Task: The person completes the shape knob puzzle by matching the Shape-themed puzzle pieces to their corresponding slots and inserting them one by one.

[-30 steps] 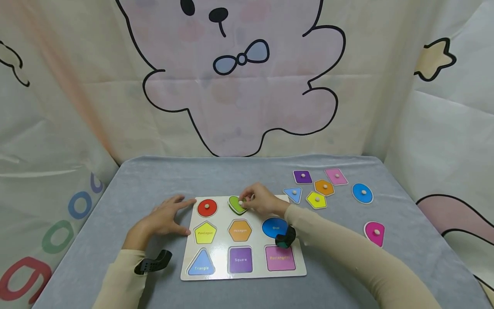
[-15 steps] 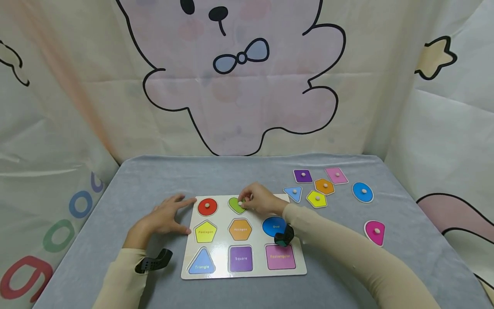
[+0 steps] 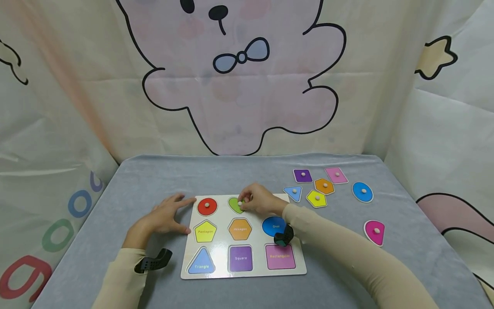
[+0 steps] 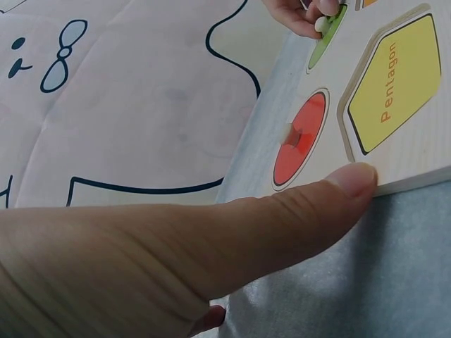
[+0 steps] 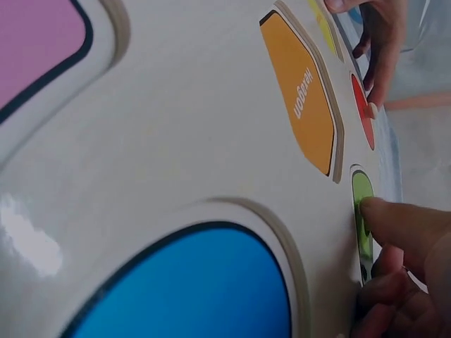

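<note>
A white wooden puzzle board (image 3: 222,214) lies flat on the table. My right hand (image 3: 261,200) pinches the pale knob of a green puzzle piece (image 3: 233,205), which sits in the middle slot of the board's far row. Part of that piece's outline is hidden by the fingers; in the right wrist view the green piece (image 5: 360,184) lies level with the board. At the board's left edge my left hand (image 3: 164,217) rests with fingers and thumb spread, its thumb (image 4: 310,215) touching the rim. A red round piece (image 3: 207,207) with a knob fills the far left slot.
Beyond the board's right corner lie loose knobbed pieces: a blue triangle (image 3: 293,193), yellow pentagon (image 3: 317,199), orange hexagon (image 3: 324,186), purple square (image 3: 302,176), pink piece (image 3: 336,175) and blue oval (image 3: 362,192). A magenta piece (image 3: 374,232) lies nearer, at right.
The green piece has gone from tilted above its slot to lying flat in it, with the right hand still pinching its knob. The left hand has stayed in place.
</note>
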`<state>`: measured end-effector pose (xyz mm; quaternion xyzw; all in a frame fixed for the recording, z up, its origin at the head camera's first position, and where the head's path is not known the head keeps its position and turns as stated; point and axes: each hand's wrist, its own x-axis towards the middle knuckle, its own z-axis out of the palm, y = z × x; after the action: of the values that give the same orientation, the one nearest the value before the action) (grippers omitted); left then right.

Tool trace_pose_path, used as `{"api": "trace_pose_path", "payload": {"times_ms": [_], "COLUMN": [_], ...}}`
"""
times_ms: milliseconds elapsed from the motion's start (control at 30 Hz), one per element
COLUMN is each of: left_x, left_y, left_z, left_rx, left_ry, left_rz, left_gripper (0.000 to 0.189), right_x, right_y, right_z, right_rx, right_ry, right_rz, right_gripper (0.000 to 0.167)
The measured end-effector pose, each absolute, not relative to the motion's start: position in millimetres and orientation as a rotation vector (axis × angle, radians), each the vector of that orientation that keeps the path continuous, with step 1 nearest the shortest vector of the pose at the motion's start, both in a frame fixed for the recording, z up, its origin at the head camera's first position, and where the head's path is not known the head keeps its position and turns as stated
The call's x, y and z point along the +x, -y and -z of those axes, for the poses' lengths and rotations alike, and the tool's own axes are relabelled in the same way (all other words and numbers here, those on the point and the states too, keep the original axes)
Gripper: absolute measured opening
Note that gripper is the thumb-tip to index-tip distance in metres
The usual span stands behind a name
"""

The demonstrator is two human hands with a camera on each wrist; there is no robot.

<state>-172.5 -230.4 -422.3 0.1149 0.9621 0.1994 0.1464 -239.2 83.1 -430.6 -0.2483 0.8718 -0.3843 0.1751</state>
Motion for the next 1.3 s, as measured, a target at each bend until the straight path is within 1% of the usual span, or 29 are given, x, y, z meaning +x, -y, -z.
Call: {"api": "trace_pose_path", "payload": {"times_ms": [233,467,733,900,1133,1300], "left_x": [-173.3,-175.5,-172.9,-170.8,-170.5,-171.1], "left_y": [230.5,231.2,235.9,237.4,232.2,228.9], "left_z": [420.3,419.2,418.6,419.7,420.4,420.9], "left_rx": [0.328,0.326,0.343,0.349,0.35,0.339], "left_ry": [-2.774,-2.766,-2.787,-2.789,-2.773,-2.77], "left_rz": [-0.567,-0.58,-0.535,-0.535,-0.564,-0.567], "left_gripper": [0.098,0.098,0.098,0.099,0.098,0.098], "right_x": [-241.7,-242.1,-243.7,-242.1,-234.1,-228.0], "right_y": [-87.8,-103.2,-121.7,-137.7,-166.1,-188.6], "right_z": [425.9,415.2,402.7,404.1,406.0,403.5], "right_rx": [-0.749,-0.689,-0.705,-0.715,-0.63,-0.648], "right_ry": [-2.445,-2.481,-2.546,-2.568,-2.611,-2.619], "right_rz": [1.09,1.115,1.158,1.173,1.174,1.191], "right_gripper": [0.019,0.026,0.027,0.029,0.028,0.028]}}
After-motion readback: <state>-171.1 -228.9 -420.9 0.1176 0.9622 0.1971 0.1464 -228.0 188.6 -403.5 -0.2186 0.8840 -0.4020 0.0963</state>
